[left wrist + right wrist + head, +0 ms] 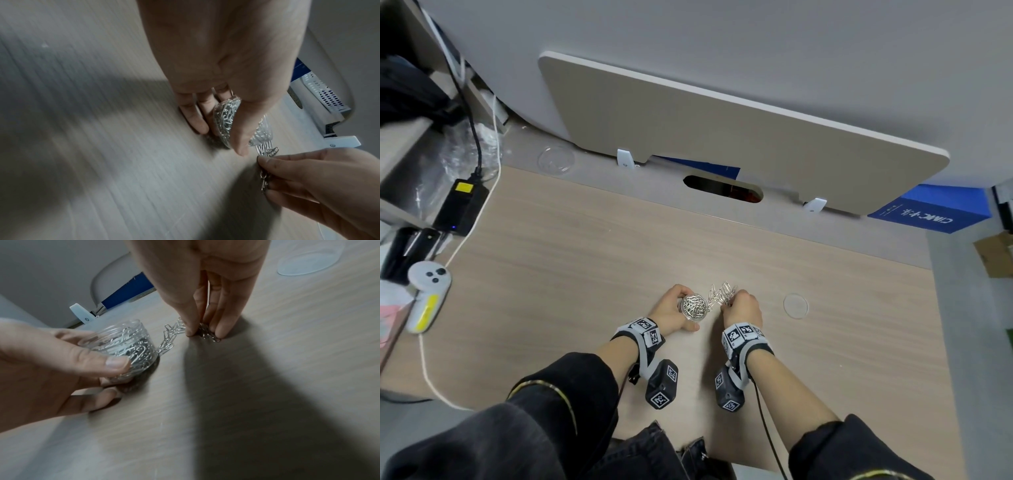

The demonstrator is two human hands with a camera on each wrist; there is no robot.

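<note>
**Item 1.** Small clear round plastic jar (693,307), open-topped and packed with loose silver clips. It sits low over the near middle of the pale wood-grain counter (585,257). The left hand (671,310) holds it, thumb on the near wall and fingers curled round the far wall.

**Item 2.** Chain of linked silver paper clips (722,293), just right of the jar, running to the right hand (743,308).

**View notes.**
- Head view: the jar mouth shows from above. The back of the right hand hides that hand's grip.
- Right wrist view: the thumb and fingers (224,318) point straight down. Their tips are closed on a bunched end of the chain at the counter surface. The rest of the chain trails to the foot of the jar, which is slightly tilted.
- Left wrist view: the jar shows edge-on between thumb and fingers, partly covered by the thumb, with the chain beyond it. Whether the jar base touches the counter cannot be told.

**Surroundings.**
- Flat clear round lid (795,305), on the counter right of the right hand and apart from it.
- Clear round dish (556,159), far back left.
- Black power adapter with yellow label (462,205), left edge.
- White handheld controller with yellow strip (428,294), nearer on the left.
- Beige partition panel (722,137), along the back.
- Blue box (935,209), behind the panel at the right.
</note>
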